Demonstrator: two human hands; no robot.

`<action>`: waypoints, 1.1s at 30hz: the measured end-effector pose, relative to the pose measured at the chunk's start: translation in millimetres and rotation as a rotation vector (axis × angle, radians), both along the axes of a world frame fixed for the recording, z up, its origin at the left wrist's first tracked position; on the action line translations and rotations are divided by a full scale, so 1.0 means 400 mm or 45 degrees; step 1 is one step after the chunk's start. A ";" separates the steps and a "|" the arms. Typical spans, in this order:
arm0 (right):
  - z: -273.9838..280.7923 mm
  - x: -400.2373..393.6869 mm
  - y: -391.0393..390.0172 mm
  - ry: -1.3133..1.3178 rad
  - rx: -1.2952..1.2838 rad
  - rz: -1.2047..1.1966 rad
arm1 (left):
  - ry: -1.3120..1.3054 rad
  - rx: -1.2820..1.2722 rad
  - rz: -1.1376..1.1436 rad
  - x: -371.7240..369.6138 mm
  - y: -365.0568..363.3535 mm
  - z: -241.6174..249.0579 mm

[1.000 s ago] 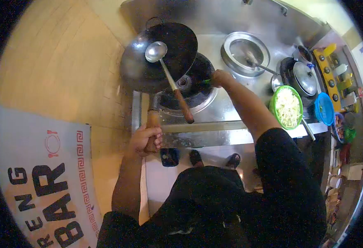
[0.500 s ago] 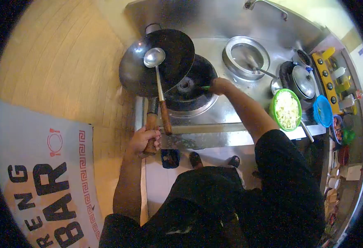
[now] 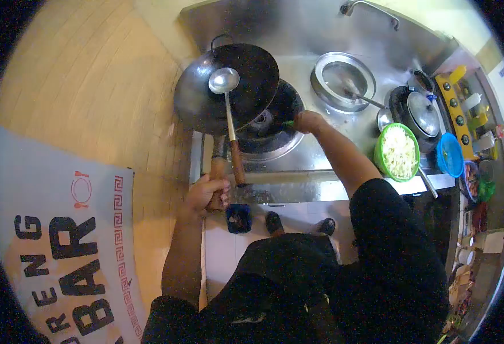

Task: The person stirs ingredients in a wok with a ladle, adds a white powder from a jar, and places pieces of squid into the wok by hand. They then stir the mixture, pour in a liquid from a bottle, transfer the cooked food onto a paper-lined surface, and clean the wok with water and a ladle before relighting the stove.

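Note:
My left hand (image 3: 210,193) is wrapped around the wooden handle (image 3: 218,167) of a dark wok (image 3: 252,69). The wok is held up and off to the left, partly overlapping the round burner (image 3: 286,143). Inside the wok lies a steel ladle (image 3: 224,81), its wooden grip hanging over the near rim. My right hand (image 3: 310,122) is closed at the burner's right side, with a thin green thing (image 3: 288,122) poking out toward the burner's middle. Most of that green thing is hidden by my fingers, so its kind cannot be made out.
A metal basin (image 3: 321,94) with another ladle stands behind right. Farther right are a green bowl of shredded vegetables (image 3: 399,153), a lidded pot (image 3: 423,113) and a blue basket (image 3: 448,155). A faucet (image 3: 372,6) projects from the back wall; a printed banner (image 3: 62,229) hangs at left.
The wok and its ladle have shifted slightly to the right, and a loop handle now shows at the wok's far rim. My right hand stays at the burner with the green thing.

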State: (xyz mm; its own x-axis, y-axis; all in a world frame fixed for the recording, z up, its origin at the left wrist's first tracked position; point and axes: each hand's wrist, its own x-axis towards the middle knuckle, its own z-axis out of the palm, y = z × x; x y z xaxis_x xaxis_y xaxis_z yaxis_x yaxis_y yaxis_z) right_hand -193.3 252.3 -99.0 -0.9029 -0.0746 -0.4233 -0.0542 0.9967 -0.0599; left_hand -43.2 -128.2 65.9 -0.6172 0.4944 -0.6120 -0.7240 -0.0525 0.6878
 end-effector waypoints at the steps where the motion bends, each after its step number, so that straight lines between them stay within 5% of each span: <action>1: -0.033 -0.010 0.012 0.029 -0.022 0.025 | -0.002 -0.002 0.004 0.005 0.001 -0.003; 8: 0.140 0.071 -0.052 -0.018 -0.068 -0.107 | 0.030 0.020 -0.072 -0.001 0.017 -0.006; 11: 0.116 0.122 0.010 0.297 -0.477 0.028 | 0.044 -0.046 -0.044 0.016 0.009 -0.017; 15: 0.204 0.465 0.178 0.662 -0.700 -0.442 | -0.022 0.029 0.043 0.038 0.041 -0.034; 17: 0.287 0.633 0.187 0.404 -0.971 -1.026 | 0.008 0.007 -0.012 0.049 0.060 -0.051; 18: 0.232 0.712 0.226 0.539 -1.090 -1.073 | 0.051 -0.022 -0.063 0.045 0.083 -0.065; 21: 0.312 0.922 0.256 0.789 -1.061 -1.451 | -0.364 0.282 -0.319 -0.002 0.071 -0.175; 25: 0.180 1.175 0.470 1.581 -1.129 -1.902 | -0.277 0.083 -0.165 -0.004 0.088 -0.251; 29: 0.113 1.417 0.794 1.715 -1.133 -2.425 | -0.227 0.048 -0.142 -0.044 0.099 -0.318; 31: 0.131 1.493 0.927 1.798 -1.366 -2.452 | -0.229 0.098 -0.130 -0.058 0.081 -0.345; 33: 0.055 1.574 1.131 1.773 -1.127 -2.468 | -0.281 0.110 -0.082 -0.073 0.065 -0.373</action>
State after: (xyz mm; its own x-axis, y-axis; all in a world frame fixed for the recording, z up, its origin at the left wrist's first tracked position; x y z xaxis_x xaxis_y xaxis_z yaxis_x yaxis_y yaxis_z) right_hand 436.4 704.5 -77.1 0.2069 0.9605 -0.1863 0.0651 -0.2035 -0.9769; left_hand -72.5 -102.4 -83.3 -0.4387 0.5845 -0.6825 -0.8601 -0.0533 0.5073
